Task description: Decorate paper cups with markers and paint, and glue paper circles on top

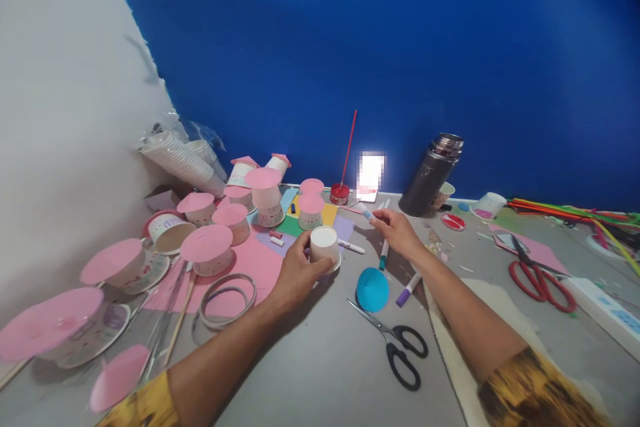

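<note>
We found the left hand (295, 273) gripping an upturned paper cup (325, 245) on the worktop (320, 367) while the right hand (397, 230) pinched a blue marker (367, 213), decorating apparently pending.

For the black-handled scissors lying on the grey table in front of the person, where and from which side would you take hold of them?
Probably at the two black handle loops of the black-handled scissors, coming down from above on the side nearest the person. They lie flat on the table, blades slightly apart and pointing away toward the blue cone, so the loops are the near, blunt end, with bare table around them.
</note>
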Tool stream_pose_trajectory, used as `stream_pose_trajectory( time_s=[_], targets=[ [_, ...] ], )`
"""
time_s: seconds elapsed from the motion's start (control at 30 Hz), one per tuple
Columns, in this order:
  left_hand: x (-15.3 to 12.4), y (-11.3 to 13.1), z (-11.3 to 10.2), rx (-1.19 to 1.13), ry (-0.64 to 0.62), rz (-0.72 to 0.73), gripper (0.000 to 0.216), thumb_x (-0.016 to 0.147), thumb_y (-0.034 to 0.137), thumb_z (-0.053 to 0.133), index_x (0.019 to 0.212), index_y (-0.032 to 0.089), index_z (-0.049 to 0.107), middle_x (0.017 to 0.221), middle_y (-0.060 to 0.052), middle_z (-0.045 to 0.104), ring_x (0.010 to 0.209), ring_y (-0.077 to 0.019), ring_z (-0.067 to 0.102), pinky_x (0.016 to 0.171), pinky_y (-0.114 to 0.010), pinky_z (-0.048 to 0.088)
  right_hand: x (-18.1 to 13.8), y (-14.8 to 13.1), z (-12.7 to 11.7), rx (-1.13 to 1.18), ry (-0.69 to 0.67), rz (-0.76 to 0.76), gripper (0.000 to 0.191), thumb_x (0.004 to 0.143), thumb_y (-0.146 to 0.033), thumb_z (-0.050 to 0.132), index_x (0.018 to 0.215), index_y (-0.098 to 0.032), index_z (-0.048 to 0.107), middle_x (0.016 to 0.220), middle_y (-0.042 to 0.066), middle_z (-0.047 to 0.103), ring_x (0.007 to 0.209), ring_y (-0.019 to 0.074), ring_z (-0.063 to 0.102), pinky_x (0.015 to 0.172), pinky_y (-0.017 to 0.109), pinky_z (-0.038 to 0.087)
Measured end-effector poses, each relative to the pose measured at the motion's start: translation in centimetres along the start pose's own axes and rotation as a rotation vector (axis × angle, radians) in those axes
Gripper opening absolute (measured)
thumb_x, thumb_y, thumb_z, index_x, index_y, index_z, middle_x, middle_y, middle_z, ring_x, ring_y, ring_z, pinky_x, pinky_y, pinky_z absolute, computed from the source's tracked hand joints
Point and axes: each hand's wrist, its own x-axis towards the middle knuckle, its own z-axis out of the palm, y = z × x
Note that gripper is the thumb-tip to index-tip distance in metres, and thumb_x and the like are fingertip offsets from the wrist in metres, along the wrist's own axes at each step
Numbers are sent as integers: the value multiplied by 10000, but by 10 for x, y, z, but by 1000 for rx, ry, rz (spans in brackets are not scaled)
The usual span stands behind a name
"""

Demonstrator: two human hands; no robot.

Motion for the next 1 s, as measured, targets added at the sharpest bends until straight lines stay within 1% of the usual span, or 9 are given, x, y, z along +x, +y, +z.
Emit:
stream_pose_trajectory(
  time_s=[0.1,0.33,0.47,0.57,0.67,0.73,0.8,0.9,1.0],
  targets=[
    [1,0,1,42,8,-8,476,621,210,778,1083,174,671,1055,-87,728,995,-281,671,891,-446,558,-2,-1,4,-46,-29,29,223,931,-306,567,1025,-151,698,845,56,761,722,194,694,654,274,459],
    [-1,5,1,29,33,16,444,626,229,787,1053,189,671,1039,-78,727,985,-276,673,894,-433,554,-9,-4,6,-280,-92,38,136,861,-302,675,918,-179,679,870,84,751,799,225,654,647,294,354],
    [0,5,1,78,27,41,469,634,238,776,1086,171,671,1071,-90,731,985,-271,665,883,-412,542,-8,-6,0,-365,-157,41,132,842,-287,699,906,-172,692,938,97,757,834,215,658,655,284,359],
    [0,5,1,126,20,52,508,637,240,761,1129,161,662,1103,-99,728,998,-269,658,875,-396,532,-7,-8,-14,-411,-210,38,178,821,-301,729,947,-177,711,999,83,760,872,211,673,678,270,388],
    [0,5,1,151,9,41,517,642,243,746,1143,159,651,1112,-104,728,989,-267,655,855,-389,525,-14,-16,-39,-473,-237,32,281,764,-297,771,1024,-199,731,1070,77,755,924,234,676,684,275,399],
    [0,4,1,167,-4,34,506,653,251,738,1143,164,647,1110,-101,729,980,-265,655,844,-384,520,-24,-26,-53,-513,-242,33,227,784,-297,740,998,-222,753,1044,74,757,921,252,674,678,292,391],
    [-1,3,2,195,-17,34,487,665,258,735,1136,175,646,1116,-93,730,980,-264,656,840,-380,515,-35,-39,-58,-525,-319,-15,171,785,-331,744,937,-259,774,994,47,765,888,248,675,662,296,380],
    [-1,1,3,229,-22,43,466,667,255,743,1118,187,648,1131,-90,731,998,-269,659,850,-378,510,-48,-56,-48,-541,-498,-178,176,750,-297,764,923,-277,788,1032,45,766,921,254,677,626,287,357],
    [-1,1,2,209,-19,35,455,674,263,739,1110,175,648,1103,-102,731,980,-274,661,832,-382,517,-50,-61,-36,-550,-520,-236,107,749,-205,719,828,-253,773,968,51,760,878,240,675,593,282,332]
  ],
)
